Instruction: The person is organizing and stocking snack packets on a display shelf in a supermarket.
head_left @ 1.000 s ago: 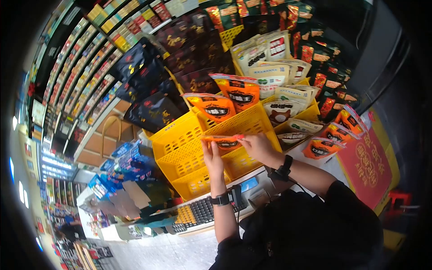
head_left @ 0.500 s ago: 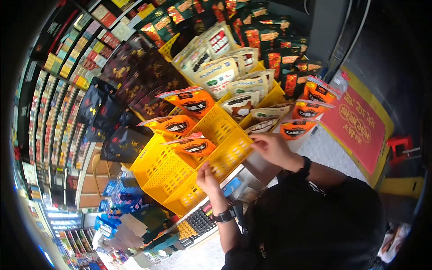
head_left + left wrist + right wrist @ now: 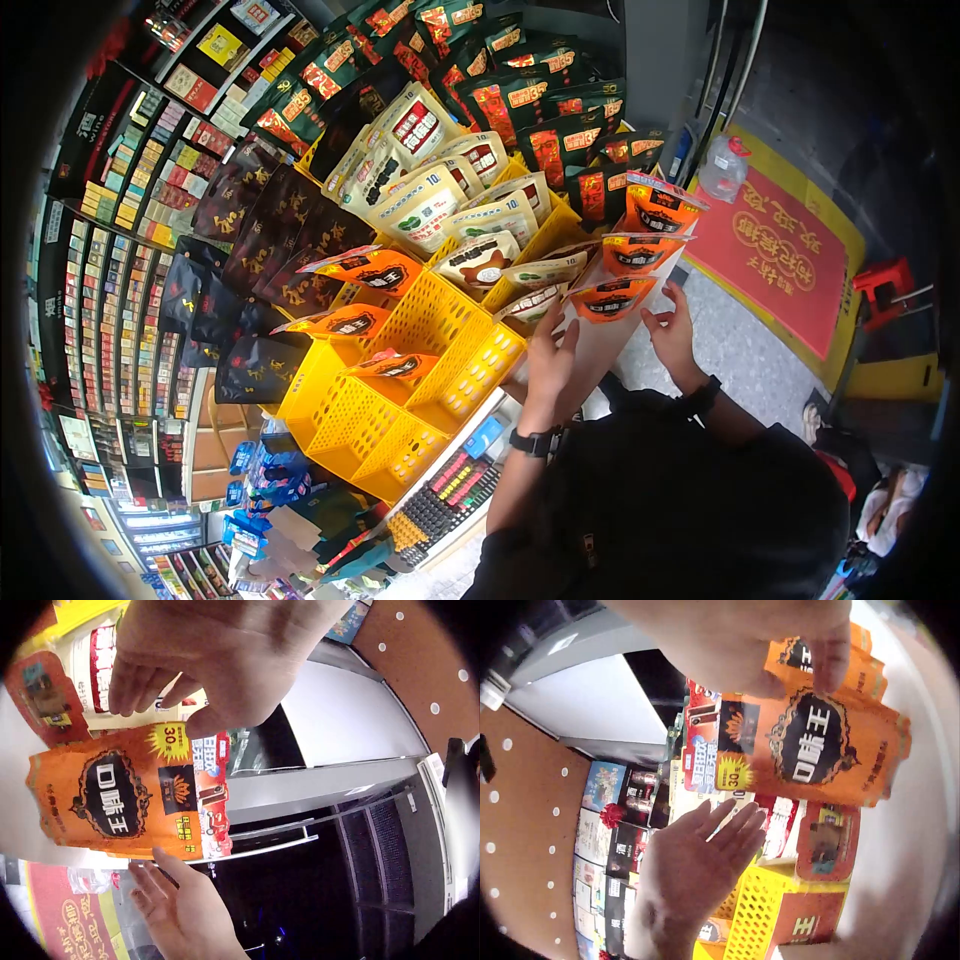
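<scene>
Head: orange pouch (image 3: 610,297) sat nearest in right column, beside yellow baskets (image 3: 440,390). Left hand (image 3: 550,355) and right hand (image 3: 672,325) flanked it, fingers straight, gripping nothing. Placing looked nearly done.
Left wrist: fingertips blurred.
Right wrist: right fingertip touched pouch; its support hidden.

Well left of the left hand (image 3: 548,365), wall shelves (image 3: 120,250) stand packed with rows of small cartons. Just right of the right hand (image 3: 672,330) lies grey speckled floor (image 3: 745,355), and beyond it a red mat (image 3: 785,250) with gold characters. A red stool (image 3: 885,285) stands further right. A grey pillar (image 3: 680,60) rises ahead of both hands.
</scene>
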